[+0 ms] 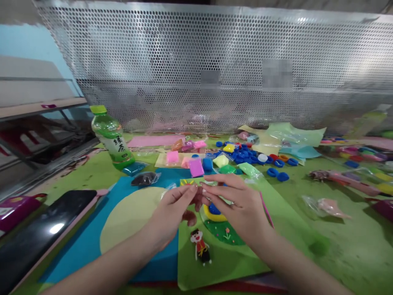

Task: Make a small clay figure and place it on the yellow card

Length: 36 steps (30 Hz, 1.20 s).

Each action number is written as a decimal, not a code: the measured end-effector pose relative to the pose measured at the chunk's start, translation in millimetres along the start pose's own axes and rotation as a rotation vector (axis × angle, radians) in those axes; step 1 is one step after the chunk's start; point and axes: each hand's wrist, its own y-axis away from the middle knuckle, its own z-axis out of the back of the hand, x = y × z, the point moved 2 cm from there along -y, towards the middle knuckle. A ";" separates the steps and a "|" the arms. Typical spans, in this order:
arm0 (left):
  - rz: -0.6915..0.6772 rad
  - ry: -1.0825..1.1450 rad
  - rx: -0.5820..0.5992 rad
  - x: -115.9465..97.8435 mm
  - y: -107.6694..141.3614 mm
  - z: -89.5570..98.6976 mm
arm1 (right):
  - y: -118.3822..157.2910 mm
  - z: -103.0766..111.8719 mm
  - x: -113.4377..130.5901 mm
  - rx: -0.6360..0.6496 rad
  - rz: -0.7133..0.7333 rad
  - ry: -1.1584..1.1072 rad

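Note:
Fingertips of my left hand (pixel 178 200) and my right hand (pixel 238 200) meet in a pinch above a green sheet (pixel 196 278). Whatever is between them, if anything, is too small to make out. Below the hands, a clay figure (pixel 201 248) in a red top and black trousers lies on the sheet. Partly behind my right hand is a dark green clay patch (pixel 221 229) with a small flower, and a yellow and blue clay shape (pixel 215 213). Yellow clay rays (pixel 186 182) show just behind the fingertips.
A blue sheet (pixel 153 262) with a pale yellow circle (pixel 129 221) lies left. Beyond are a green tea bottle (pixel 112 139), several clay packets (pixel 195 167) and blue caps (pixel 242 155). A dark phone (pixel 46 233) lies far left; a perforated metal panel (pixel 172 61) stands behind.

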 end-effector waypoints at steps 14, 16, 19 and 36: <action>0.010 -0.192 -0.038 -12.7 0.0 3.2 | -5.4 8.5 -2.8 0.158 0.209 0.229; 0.007 -0.208 -0.050 -12.6 -0.5 3.0 | -5.4 8.5 -0.2 0.141 0.235 0.279; 0.013 -0.213 -0.071 -10.3 -0.7 2.8 | -4.4 8.7 4.7 0.116 0.276 0.353; 0.216 -0.125 -0.132 -2.5 -1.4 10.8 | -2.9 4.8 -1.6 0.096 0.080 0.264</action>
